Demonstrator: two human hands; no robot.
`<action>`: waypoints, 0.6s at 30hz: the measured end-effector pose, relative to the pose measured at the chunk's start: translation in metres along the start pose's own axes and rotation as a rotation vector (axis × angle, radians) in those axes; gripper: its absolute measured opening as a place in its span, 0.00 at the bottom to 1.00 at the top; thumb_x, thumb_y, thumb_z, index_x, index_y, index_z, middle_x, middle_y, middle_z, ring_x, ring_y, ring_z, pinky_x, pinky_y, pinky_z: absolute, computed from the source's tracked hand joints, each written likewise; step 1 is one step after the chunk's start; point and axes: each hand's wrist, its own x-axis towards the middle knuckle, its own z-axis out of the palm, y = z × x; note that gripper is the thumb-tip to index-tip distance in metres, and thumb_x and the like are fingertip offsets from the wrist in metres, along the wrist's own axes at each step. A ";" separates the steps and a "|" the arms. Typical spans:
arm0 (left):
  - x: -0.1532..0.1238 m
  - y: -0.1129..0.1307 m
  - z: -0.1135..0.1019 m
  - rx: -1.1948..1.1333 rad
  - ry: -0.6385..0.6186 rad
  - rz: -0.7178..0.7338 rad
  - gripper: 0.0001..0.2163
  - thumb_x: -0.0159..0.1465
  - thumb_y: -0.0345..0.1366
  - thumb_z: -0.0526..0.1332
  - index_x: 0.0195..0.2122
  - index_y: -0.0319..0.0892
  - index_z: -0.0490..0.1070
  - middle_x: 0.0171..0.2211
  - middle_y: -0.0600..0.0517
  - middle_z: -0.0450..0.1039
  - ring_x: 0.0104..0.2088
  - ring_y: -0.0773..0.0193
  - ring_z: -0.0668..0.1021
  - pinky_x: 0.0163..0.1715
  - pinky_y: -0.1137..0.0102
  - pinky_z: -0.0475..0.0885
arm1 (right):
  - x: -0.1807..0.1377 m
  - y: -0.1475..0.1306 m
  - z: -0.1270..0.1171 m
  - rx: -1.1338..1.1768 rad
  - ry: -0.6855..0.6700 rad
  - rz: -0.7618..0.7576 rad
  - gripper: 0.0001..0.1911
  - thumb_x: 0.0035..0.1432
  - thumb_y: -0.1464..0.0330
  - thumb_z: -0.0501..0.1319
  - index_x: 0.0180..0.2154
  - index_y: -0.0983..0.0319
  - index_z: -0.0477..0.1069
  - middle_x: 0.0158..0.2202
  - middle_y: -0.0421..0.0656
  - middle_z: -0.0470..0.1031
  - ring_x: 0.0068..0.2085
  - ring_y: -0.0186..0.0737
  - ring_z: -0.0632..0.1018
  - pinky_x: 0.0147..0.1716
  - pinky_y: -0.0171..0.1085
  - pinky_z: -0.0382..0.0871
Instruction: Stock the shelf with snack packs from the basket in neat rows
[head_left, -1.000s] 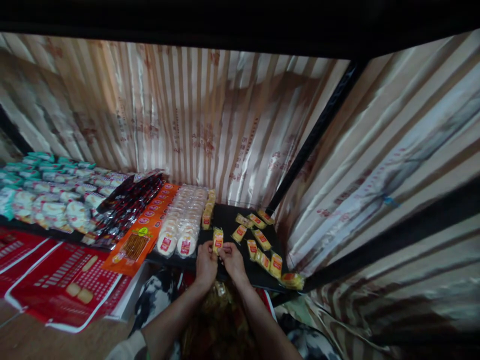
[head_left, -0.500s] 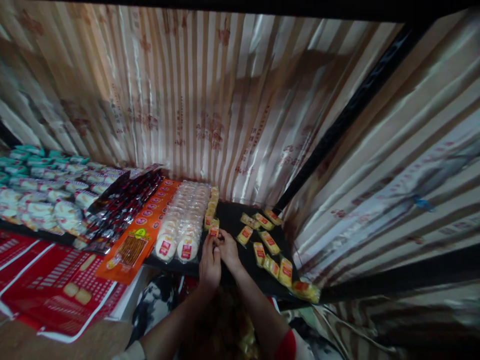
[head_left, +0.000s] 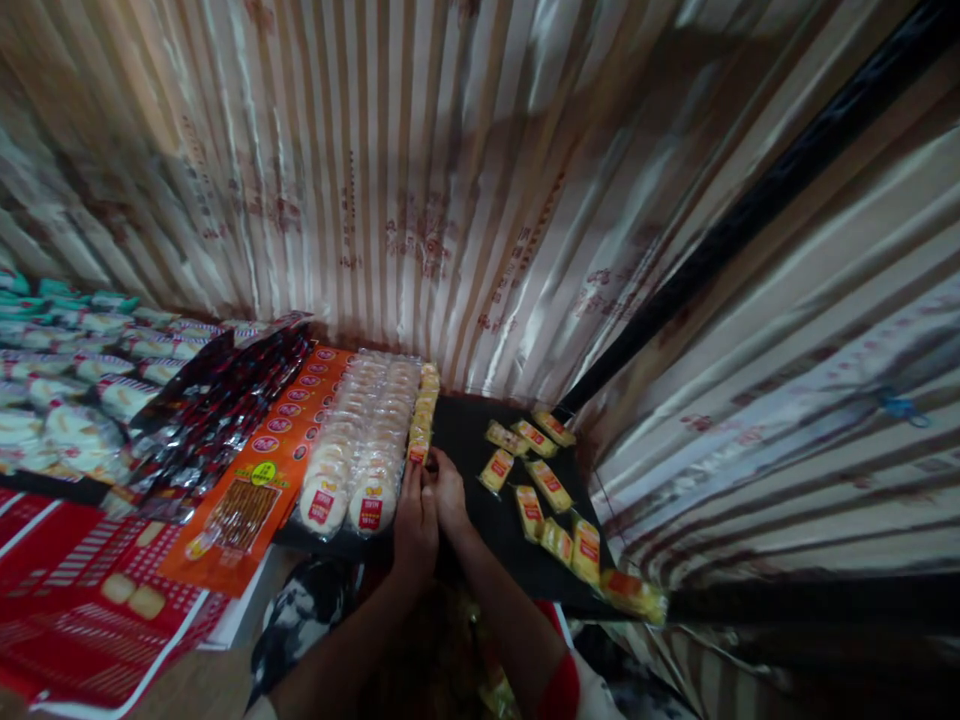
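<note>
My left hand and my right hand meet at the near end of a row of small yellow snack packets. Their fingertips close around the nearest yellow snack packet, which has a red label and stands against the row. Part of it is hidden by the fingers. Just left of my hands are two rows of round white rice crackers in clear wrappers. To the right, several yellow packets lie scattered at angles on the black shelf.
An orange bag of stick snacks, dark shiny packets and white packets fill the left side. Below them sits a red basket or bag. Striped sheeting hangs behind, with a black post slanting at the right.
Both hands have pushed the yellow packet back and slightly left, up against its row. My view has shifted a little, tilting the post further.
</note>
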 end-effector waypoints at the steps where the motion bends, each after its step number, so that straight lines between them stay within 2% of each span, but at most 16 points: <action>1: 0.000 -0.001 0.001 -0.008 -0.005 -0.006 0.23 0.65 0.40 0.44 0.58 0.35 0.58 0.61 0.42 0.55 0.62 0.60 0.58 0.62 0.61 0.49 | 0.000 0.001 0.002 -0.001 0.012 0.001 0.20 0.49 0.71 0.56 0.46 0.61 0.69 0.38 0.44 0.73 0.31 0.36 0.74 0.33 0.34 0.70; 7: -0.001 0.001 0.003 -0.023 -0.007 -0.029 0.23 0.65 0.41 0.44 0.58 0.35 0.58 0.62 0.42 0.53 0.62 0.60 0.56 0.62 0.61 0.49 | -0.005 0.000 0.001 -0.019 0.081 0.014 0.22 0.50 0.71 0.53 0.49 0.63 0.67 0.40 0.46 0.71 0.30 0.35 0.74 0.33 0.35 0.71; 10: -0.004 0.005 0.001 -0.018 -0.007 0.017 0.23 0.66 0.41 0.43 0.58 0.35 0.58 0.63 0.42 0.52 0.63 0.60 0.55 0.62 0.61 0.50 | -0.014 -0.004 -0.015 -0.127 0.257 -0.146 0.19 0.55 0.68 0.51 0.48 0.64 0.68 0.48 0.51 0.68 0.42 0.40 0.73 0.43 0.41 0.69; 12: -0.008 0.008 0.000 -0.008 -0.021 0.049 0.23 0.66 0.41 0.43 0.58 0.35 0.58 0.62 0.41 0.52 0.63 0.60 0.55 0.62 0.61 0.50 | -0.019 -0.004 -0.029 -0.269 0.374 -0.239 0.17 0.57 0.69 0.50 0.46 0.63 0.70 0.53 0.50 0.66 0.53 0.45 0.67 0.53 0.47 0.61; 14: -0.014 0.009 0.002 0.006 -0.049 0.067 0.23 0.66 0.41 0.43 0.57 0.34 0.59 0.62 0.40 0.54 0.62 0.59 0.56 0.62 0.60 0.52 | -0.022 0.001 -0.043 -0.396 0.434 -0.235 0.17 0.56 0.70 0.50 0.45 0.62 0.71 0.57 0.49 0.63 0.59 0.48 0.59 0.56 0.52 0.54; 16: -0.021 0.009 0.007 0.011 -0.077 0.072 0.22 0.65 0.41 0.43 0.56 0.34 0.60 0.61 0.39 0.55 0.62 0.58 0.58 0.61 0.59 0.53 | -0.024 0.008 -0.052 -0.472 0.424 -0.177 0.17 0.55 0.71 0.52 0.45 0.64 0.71 0.59 0.50 0.60 0.61 0.52 0.55 0.56 0.54 0.53; 18: -0.028 0.010 0.013 0.006 -0.090 0.066 0.22 0.65 0.41 0.44 0.55 0.34 0.61 0.61 0.39 0.56 0.61 0.58 0.59 0.61 0.59 0.54 | -0.026 0.016 -0.056 -0.498 0.345 -0.159 0.17 0.54 0.71 0.52 0.44 0.67 0.72 0.59 0.53 0.60 0.61 0.53 0.54 0.56 0.53 0.53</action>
